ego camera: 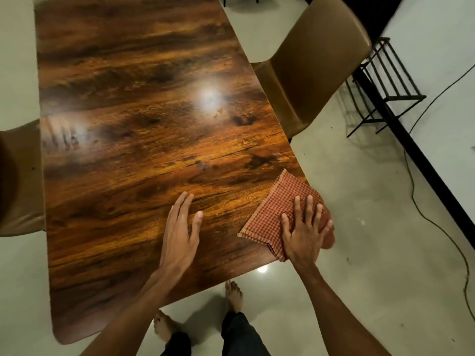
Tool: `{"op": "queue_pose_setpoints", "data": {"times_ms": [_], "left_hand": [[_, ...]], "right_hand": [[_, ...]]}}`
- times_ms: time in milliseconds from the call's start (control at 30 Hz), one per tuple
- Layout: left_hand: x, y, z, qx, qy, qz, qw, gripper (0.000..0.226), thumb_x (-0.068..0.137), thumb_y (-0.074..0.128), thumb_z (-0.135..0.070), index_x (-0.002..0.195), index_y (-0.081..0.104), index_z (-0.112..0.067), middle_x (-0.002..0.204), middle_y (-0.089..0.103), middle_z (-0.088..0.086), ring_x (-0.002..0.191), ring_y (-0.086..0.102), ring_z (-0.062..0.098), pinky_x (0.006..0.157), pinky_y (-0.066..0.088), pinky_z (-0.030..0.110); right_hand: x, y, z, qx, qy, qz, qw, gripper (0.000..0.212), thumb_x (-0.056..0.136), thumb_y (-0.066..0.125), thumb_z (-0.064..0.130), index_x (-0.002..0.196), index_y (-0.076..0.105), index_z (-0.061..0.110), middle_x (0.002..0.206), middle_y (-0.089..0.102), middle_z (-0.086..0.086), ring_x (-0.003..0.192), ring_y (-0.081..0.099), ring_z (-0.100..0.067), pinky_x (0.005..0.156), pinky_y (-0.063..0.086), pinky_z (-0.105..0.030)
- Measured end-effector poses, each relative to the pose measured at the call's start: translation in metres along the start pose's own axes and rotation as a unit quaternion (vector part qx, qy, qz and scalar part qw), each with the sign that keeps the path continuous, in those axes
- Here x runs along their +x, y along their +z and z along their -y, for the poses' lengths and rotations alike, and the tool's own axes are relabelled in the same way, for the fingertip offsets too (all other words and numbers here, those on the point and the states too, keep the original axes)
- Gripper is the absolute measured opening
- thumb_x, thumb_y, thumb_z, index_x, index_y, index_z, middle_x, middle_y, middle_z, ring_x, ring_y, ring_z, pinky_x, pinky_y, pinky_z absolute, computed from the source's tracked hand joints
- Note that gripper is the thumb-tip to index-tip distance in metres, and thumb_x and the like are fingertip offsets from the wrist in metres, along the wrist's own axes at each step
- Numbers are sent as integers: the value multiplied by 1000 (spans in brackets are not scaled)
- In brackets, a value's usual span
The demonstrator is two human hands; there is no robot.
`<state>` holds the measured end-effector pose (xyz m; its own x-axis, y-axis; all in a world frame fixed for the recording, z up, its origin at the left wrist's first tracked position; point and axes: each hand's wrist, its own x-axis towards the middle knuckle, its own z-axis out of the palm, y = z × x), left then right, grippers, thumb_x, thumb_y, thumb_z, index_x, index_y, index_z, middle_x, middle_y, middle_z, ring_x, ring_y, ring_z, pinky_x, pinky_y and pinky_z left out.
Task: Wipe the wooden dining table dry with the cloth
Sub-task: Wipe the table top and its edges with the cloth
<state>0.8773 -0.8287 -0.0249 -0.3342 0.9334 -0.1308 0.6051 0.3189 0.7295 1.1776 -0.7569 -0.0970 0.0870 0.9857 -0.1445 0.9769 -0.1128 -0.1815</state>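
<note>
Red-checked folded cloth (280, 209) at the near right corner of the glossy brown wooden dining table (128, 176), flat under the spread right hand (303, 232), open left hand (180, 235) resting alongside: press evenly, sweep overlapping strokes inward along the grain.

Red-checked cloth (280, 209), dark-streaked brown wooden table (144, 124), tan chair (316, 70)

Tabletop (128, 150) open wood across middle and far end. Left hand (180, 235) flat near front edge, cloth (277, 201) on front-right corner. Chair (313, 73) just beside right edge, second chair (20, 181) at left edge.
</note>
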Motion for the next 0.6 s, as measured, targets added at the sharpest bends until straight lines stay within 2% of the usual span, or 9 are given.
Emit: {"op": "queue_pose_setpoints", "data": {"times_ms": [100,167,233,267,367,467,600], "left_hand": [[1,-12,8,-14,-6,-11,1000,56,106,37,-48,156,32,-25,166,24,-9,152,23,9,122,29,45],[2,-22,17,-23,-10,-18,1000,55,107,38,-46,156,32,-24,166,23,-9,152,24,9,122,29,45],[2,-34,28,-27,-16,-22,999,54,107,38,-45,157,32,-24,166,22,-10,152,23,8,123,29,45],[2,-38,34,-30,-18,-23,999,54,107,38,-46,157,31,-25,166,22,-11,152,22,7,123,28,45],[7,-59,61,-36,-21,-20,999,54,107,36,-49,157,30,-28,166,20,-13,152,21,6,123,28,46],[15,-84,87,-48,-24,-13,999,55,106,36,-49,157,32,-26,166,22,-12,153,20,8,123,27,48],[27,-132,130,-63,-13,-2,998,55,106,38,-47,157,32,-26,166,22,-11,153,19,6,125,24,45]], "right_hand": [[-17,9,21,30,99,-22,994,70,105,29,56,167,26,24,174,22,-13,159,17,-44,122,10,-72],[-27,15,43,67,157,-27,985,68,106,28,53,166,26,21,173,22,-15,157,17,-48,117,22,-76],[-34,22,65,94,194,-20,976,68,106,26,52,167,24,20,173,19,-18,157,16,-51,112,31,-76],[-36,24,73,94,205,-19,974,68,107,24,52,167,22,20,173,18,-18,157,15,-51,112,30,-78],[-44,35,97,67,216,-25,974,66,107,19,50,167,21,22,173,18,-19,157,16,-51,112,21,-83],[-47,40,131,21,191,-19,981,67,106,14,47,167,22,20,173,19,-19,157,17,-51,115,14,-82],[-44,51,230,-3,130,-8,991,59,112,27,40,167,24,20,171,25,-19,158,13,-49,117,13,-80]]}}
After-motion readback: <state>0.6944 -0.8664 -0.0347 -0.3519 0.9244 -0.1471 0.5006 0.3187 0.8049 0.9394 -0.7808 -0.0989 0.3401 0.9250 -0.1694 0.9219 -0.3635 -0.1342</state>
